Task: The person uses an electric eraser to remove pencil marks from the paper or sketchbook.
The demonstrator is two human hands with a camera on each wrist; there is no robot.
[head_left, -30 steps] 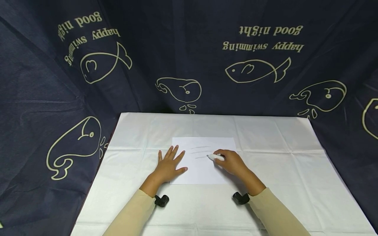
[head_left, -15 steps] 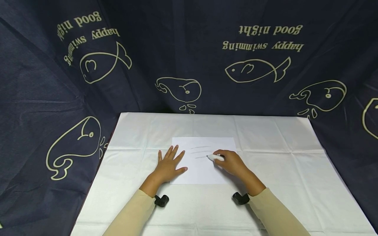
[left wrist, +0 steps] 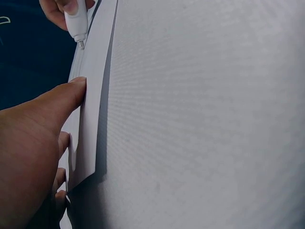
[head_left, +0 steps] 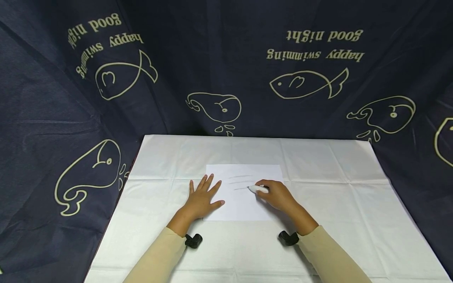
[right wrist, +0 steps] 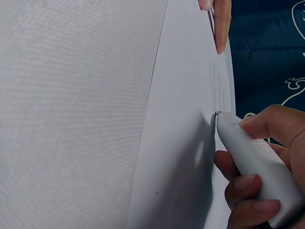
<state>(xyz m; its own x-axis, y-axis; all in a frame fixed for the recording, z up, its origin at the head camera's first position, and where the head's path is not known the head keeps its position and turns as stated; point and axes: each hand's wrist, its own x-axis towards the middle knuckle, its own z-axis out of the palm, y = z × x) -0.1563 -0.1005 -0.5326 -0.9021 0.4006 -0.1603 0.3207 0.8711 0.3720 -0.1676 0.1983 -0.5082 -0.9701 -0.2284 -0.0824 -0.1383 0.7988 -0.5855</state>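
Observation:
A sheet of white paper (head_left: pixel 240 210) lies on the table with several thin grey pencil lines (head_left: pixel 240 182) across its upper middle. My left hand (head_left: pixel 201 202) rests over the paper's left edge, fingers spread and straight. My right hand (head_left: pixel 281 196) grips a thick white electric eraser (right wrist: pixel 259 164), thumb on its upper side and fingers curled beneath. Its narrow metal tip points left, right at the right end of the lowest line. In the left wrist view the eraser (left wrist: pixel 76 21) shows beyond my left thumb (left wrist: pixel 71 93). My right hand covers part of the sheet's right edge.
The white cloth (head_left: pixel 318 165) on the table has fold creases. A dark blue curtain (head_left: pixel 226 51) with fish and whale prints hangs behind and to the left. Black wrist mounts (head_left: pixel 193 240) sit at both sleeve cuffs.
The eraser's tip has shifted very slightly left along the lowest line. My left hand has stayed in place on the paper.

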